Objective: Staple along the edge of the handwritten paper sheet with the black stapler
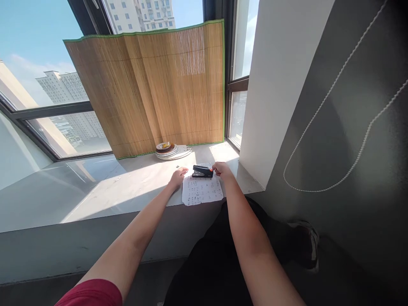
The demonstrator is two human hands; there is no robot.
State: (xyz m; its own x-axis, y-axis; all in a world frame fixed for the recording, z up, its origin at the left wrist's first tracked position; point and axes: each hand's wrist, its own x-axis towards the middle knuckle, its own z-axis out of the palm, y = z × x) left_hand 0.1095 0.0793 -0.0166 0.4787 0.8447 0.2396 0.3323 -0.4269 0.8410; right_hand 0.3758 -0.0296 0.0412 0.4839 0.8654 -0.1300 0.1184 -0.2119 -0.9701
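Note:
A black stapler (202, 171) with a reddish-orange spot at its right end lies across the upper part of a white sheet of paper (203, 191) covered in rows of dark handwriting. My right hand (222, 169) closes its fingers on the stapler's right end. To the left, my left hand (177, 178) rests by the paper's upper left edge, its fingers stretched toward the stapler and apart from it. The paper's near edge reaches the front of the window sill (127, 191).
Behind the hands stands a stack of round plates or discs (167, 151). A bamboo mat (159, 89) with green edging leans on the window. A white wall column (274, 85) bounds the right side, and a looped cord (318, 191) hangs beyond it.

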